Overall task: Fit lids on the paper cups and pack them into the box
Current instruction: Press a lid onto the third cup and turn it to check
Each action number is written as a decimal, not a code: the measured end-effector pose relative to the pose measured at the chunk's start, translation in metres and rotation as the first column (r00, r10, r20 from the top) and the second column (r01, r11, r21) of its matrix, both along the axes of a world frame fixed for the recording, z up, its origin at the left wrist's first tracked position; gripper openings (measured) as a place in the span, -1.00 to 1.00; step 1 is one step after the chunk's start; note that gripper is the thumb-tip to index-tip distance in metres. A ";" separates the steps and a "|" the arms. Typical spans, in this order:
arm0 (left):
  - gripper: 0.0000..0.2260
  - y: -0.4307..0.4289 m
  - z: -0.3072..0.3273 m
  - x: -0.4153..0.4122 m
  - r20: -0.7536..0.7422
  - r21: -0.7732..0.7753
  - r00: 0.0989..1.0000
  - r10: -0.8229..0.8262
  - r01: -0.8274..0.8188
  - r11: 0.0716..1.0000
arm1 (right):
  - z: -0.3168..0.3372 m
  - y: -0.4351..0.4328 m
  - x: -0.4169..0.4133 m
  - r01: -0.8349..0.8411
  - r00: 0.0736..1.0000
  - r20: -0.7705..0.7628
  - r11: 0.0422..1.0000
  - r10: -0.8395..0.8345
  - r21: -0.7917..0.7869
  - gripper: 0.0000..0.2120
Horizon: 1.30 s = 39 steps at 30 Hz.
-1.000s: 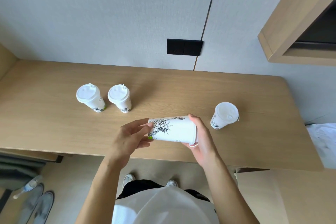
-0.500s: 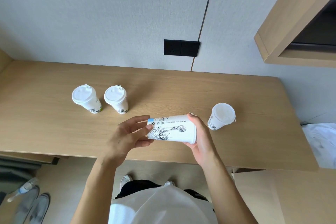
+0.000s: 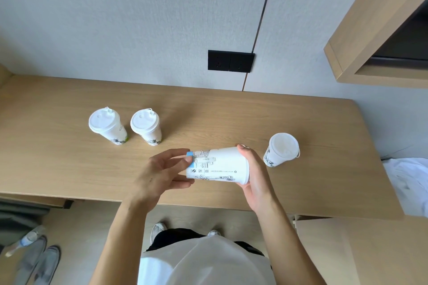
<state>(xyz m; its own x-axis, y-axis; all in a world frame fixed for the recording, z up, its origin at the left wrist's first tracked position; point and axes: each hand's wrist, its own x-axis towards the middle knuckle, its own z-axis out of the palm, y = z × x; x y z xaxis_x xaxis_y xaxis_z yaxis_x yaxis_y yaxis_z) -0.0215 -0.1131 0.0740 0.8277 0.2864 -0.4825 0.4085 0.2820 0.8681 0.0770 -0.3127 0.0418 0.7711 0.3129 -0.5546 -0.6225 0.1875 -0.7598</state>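
Cradling the paper cup (image 3: 218, 165) sideways above the desk (image 3: 231, 113), the left hand (image 3: 159, 174) pinches its base with spread fingers while the right hand (image 3: 256, 176) wraps the rim end. Since a moment ago the cup has rolled: printed text up now, statue drawing turned under.

Three lidded cups (image 3: 107, 126) stand behind.

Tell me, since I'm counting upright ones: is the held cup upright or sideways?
Sideways: the cup lies level between the left hand at its base and right hand at its rim.
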 end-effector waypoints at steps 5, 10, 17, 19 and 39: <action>-0.73 0.000 0.002 0.001 -0.020 0.002 0.999 -0.026 0.027 1.000 | -0.003 -0.001 0.005 0.009 1.000 -0.008 1.000 -0.009 0.014 -0.63; -0.72 0.001 0.003 0.001 0.007 -0.023 0.999 -0.042 0.042 0.999 | 0.000 -0.001 0.006 0.010 1.000 0.012 1.000 -0.010 0.004 -0.61; -0.73 0.002 0.000 0.004 -0.006 0.010 0.999 -0.039 0.039 0.999 | 0.003 0.001 0.006 0.030 1.000 0.005 1.000 -0.030 0.001 -0.53; -0.73 0.003 0.000 0.004 -0.010 0.014 0.999 -0.045 0.045 0.999 | 0.003 0.000 0.007 0.039 0.999 -0.008 0.999 -0.039 0.013 -0.53; -0.74 -0.002 0.002 0.007 -0.056 0.027 0.998 -0.004 0.006 1.000 | -0.005 -0.002 0.012 0.014 1.000 -0.008 1.000 -0.014 0.027 -0.53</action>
